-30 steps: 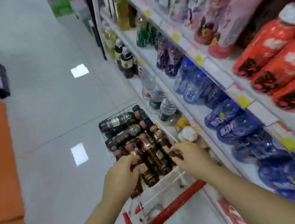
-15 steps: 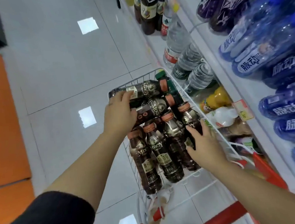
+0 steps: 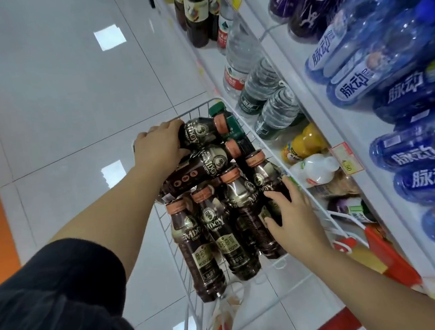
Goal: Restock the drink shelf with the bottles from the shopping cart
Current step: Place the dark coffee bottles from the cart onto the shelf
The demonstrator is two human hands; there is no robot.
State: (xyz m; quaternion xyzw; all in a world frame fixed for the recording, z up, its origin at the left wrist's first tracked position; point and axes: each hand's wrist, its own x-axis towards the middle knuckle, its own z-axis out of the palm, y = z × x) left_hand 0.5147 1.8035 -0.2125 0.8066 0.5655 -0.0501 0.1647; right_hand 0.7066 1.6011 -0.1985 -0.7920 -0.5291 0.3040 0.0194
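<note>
A white wire shopping cart (image 3: 303,277) holds several dark brown coffee bottles with orange caps. My left hand (image 3: 158,147) grips the far bottle (image 3: 203,133), which lies on its side on top of the pile. My right hand (image 3: 293,221) wraps its fingers around the rightmost bottle (image 3: 264,184), next to the cart's right wall. Other coffee bottles (image 3: 218,233) lie side by side between my arms. The drink shelf (image 3: 305,70) runs along the right of the cart.
Blue drink bottles (image 3: 361,78) fill the upper shelf level. Clear water bottles (image 3: 265,87), a yellow bottle (image 3: 304,144) and a white bottle (image 3: 315,168) lie on the lower level. Dark bottles (image 3: 196,11) stand farther along. White tiled floor (image 3: 60,99) stretches left.
The view has dropped closer over the cart. My left hand reached from the near bottles to the far top bottle and gripped it. My right hand closed around the rightmost bottle.
</note>
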